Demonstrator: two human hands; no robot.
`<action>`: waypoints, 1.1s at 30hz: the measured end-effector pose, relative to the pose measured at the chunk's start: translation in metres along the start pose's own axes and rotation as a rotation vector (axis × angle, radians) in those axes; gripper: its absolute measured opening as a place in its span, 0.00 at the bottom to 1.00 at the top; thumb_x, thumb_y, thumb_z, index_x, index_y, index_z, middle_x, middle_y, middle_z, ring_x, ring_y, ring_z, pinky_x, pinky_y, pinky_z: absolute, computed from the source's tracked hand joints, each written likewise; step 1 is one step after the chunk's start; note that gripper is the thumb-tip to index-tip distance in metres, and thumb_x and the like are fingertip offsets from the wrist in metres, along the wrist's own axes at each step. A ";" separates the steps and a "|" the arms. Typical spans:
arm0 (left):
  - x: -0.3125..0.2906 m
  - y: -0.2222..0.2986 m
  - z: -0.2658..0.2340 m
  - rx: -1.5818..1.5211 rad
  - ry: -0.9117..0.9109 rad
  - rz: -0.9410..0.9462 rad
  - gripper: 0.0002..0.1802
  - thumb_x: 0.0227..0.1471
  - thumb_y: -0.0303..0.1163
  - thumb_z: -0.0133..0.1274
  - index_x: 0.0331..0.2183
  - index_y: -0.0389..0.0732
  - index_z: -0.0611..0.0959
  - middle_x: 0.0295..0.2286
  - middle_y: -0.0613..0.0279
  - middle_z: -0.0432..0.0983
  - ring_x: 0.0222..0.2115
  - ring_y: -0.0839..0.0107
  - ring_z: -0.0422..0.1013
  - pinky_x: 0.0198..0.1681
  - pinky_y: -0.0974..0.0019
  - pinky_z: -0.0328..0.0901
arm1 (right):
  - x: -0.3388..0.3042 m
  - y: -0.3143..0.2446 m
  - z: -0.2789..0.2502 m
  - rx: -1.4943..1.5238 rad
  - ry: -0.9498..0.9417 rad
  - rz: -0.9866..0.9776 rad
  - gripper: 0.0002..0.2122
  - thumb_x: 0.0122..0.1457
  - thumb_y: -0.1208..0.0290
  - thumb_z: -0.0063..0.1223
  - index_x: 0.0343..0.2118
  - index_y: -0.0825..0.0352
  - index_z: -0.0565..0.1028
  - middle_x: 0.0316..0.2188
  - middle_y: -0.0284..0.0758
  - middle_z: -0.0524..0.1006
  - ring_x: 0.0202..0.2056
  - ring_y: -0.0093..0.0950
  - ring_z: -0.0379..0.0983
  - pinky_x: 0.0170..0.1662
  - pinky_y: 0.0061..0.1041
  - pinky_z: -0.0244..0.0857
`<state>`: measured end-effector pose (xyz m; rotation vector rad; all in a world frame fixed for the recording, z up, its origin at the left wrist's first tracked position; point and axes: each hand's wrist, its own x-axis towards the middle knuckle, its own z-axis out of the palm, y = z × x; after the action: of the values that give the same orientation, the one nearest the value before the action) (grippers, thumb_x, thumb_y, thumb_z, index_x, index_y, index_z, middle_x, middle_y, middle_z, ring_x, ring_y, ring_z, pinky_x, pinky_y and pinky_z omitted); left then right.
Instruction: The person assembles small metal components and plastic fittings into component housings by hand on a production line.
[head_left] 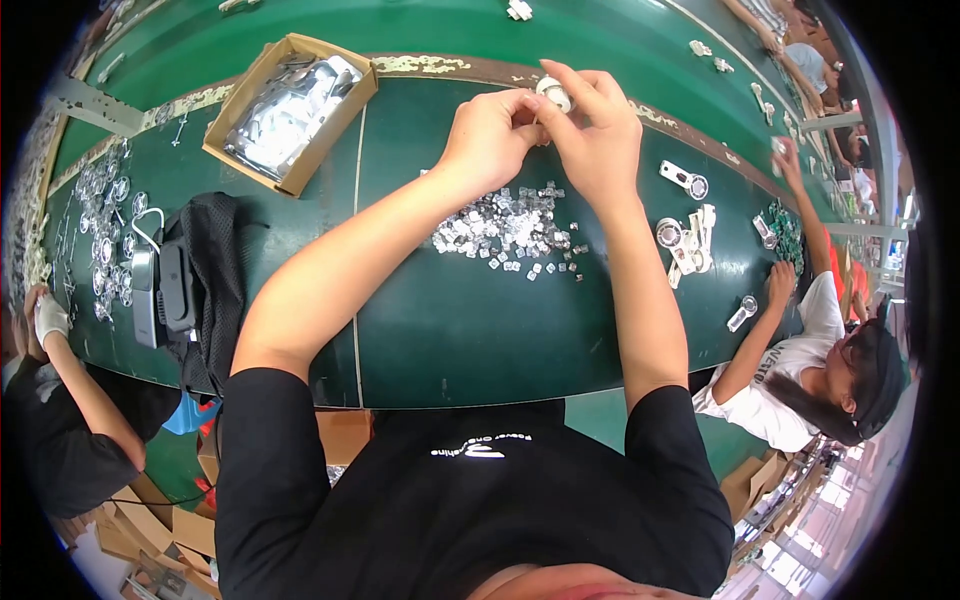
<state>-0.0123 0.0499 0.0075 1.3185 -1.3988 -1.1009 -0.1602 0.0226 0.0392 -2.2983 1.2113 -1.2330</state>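
At the far side of the green table, both hands meet around a white plastic part with a round end (553, 93). My right hand (600, 125) grips it between thumb and fingers. Closed fingertips of my left hand (495, 135) press in against its lower side; whatever they pinch is hidden. Just below the hands lies a loose pile of small, shiny square metal pieces (500, 228), some scattered to the right. Beside my right forearm sit several white parts with round heads and handles (690, 240), and a similar single part (684, 180) lies farther back.
An open cardboard box (365, 85) of shiny metal plates stands back left. Nearer left are a black mesh bag (215, 270), a grey device (147, 300) and many clear round pieces (105, 230). Co-workers sit on both sides. Beyond a worn ledge, a green surface (430, 30) carries white parts.
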 end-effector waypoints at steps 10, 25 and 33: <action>0.007 -0.003 -0.005 0.007 -0.112 0.064 0.13 0.57 0.31 0.66 0.43 0.37 0.87 0.34 0.62 0.86 0.35 0.75 0.80 0.45 0.65 0.73 | -0.006 0.001 -0.005 -0.011 0.042 0.008 0.18 0.54 0.68 0.73 0.49 0.62 0.85 0.33 0.32 0.78 0.27 0.21 0.73 0.31 0.23 0.71; 0.010 -0.015 0.004 -0.001 -0.085 0.156 0.26 0.58 0.41 0.65 0.49 0.32 0.78 0.37 0.52 0.83 0.38 0.65 0.81 0.44 0.60 0.73 | 0.008 0.017 -0.006 0.056 0.154 0.078 0.19 0.54 0.62 0.72 0.49 0.60 0.85 0.32 0.34 0.77 0.27 0.24 0.74 0.34 0.25 0.71; 0.017 -0.019 -0.009 0.076 -0.105 0.189 0.21 0.60 0.38 0.62 0.47 0.32 0.82 0.40 0.51 0.84 0.40 0.64 0.81 0.47 0.61 0.74 | 0.031 0.072 -0.059 -0.318 0.120 0.235 0.22 0.59 0.59 0.66 0.52 0.68 0.81 0.43 0.45 0.82 0.42 0.35 0.81 0.49 0.33 0.73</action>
<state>-0.0002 0.0324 -0.0092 1.1686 -1.6213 -1.0100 -0.2370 -0.0370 0.0523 -2.2274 1.7761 -1.1778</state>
